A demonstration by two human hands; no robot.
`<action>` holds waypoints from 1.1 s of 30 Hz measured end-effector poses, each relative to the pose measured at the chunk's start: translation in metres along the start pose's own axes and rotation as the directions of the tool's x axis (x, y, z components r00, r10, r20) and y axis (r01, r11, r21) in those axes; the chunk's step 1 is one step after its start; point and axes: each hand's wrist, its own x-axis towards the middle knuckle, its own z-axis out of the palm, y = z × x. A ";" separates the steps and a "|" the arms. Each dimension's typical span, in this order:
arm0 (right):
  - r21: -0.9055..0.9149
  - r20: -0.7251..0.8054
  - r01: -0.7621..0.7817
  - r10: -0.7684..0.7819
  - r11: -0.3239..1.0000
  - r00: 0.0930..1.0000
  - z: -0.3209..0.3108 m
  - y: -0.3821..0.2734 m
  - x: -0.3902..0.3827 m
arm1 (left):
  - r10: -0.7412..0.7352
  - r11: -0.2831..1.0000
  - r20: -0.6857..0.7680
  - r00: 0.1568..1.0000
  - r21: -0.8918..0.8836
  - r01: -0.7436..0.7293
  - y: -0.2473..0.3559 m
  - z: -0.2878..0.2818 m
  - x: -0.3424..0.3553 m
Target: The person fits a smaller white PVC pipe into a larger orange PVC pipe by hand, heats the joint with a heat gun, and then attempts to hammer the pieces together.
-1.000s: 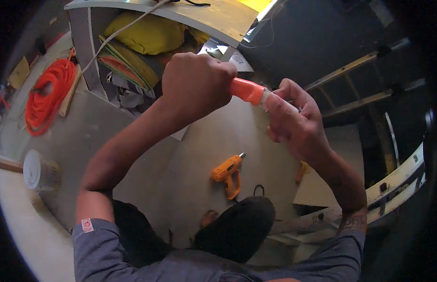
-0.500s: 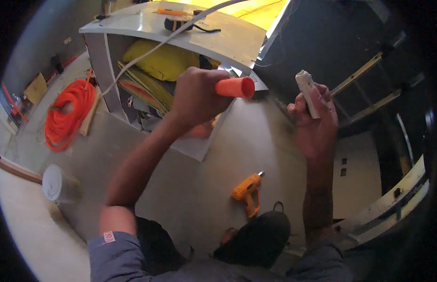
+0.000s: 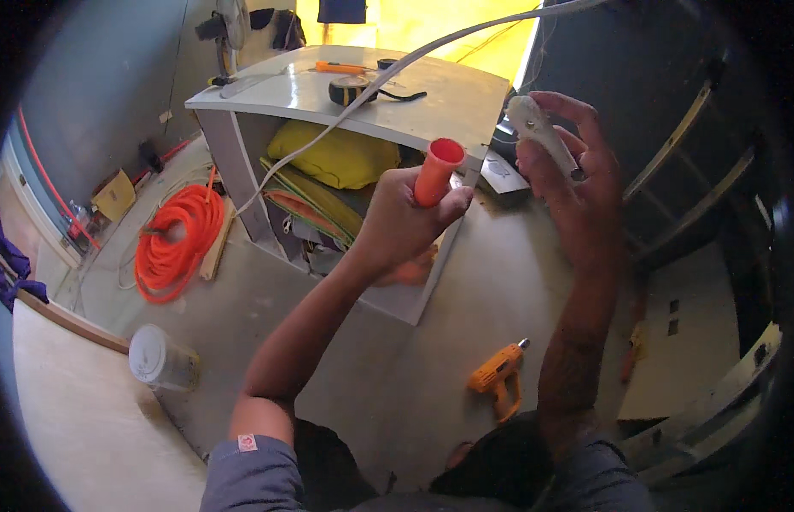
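My left hand [image 3: 405, 213] is closed round an orange plastic tube [image 3: 438, 171], its flared round mouth tilted upward. The fist hides the tube's middle. To the right, my right hand [image 3: 576, 183] holds a whitish, stained rod-like piece [image 3: 542, 132] with a rounded end and a small dark spot near its tip. My thumb and fingers pinch its lower part. The tube and the whitish piece are apart. An orange heat gun [image 3: 499, 375] lies on the floor between my forearms, near my knees.
Ahead stands a white cabinet [image 3: 269, 90] with a tape measure [image 3: 350, 89] on top and a yellow bag [image 3: 333, 154] inside. A white cable [image 3: 363, 98] crosses in front. Coiled orange tubing [image 3: 179, 247] and a white bucket [image 3: 162, 358] are at left, a ladder [image 3: 704, 205] at right.
The orange tube has turned so its mouth points more upward. My right hand has tipped the whitish piece to the left. The whole view has shifted, showing more of the far wall.
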 end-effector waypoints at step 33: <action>0.159 0.200 0.028 -0.060 0.987 0.978 -0.001 0.049 0.007 | 0.125 0.972 0.094 0.988 -0.211 -0.103 0.010 0.016 -0.004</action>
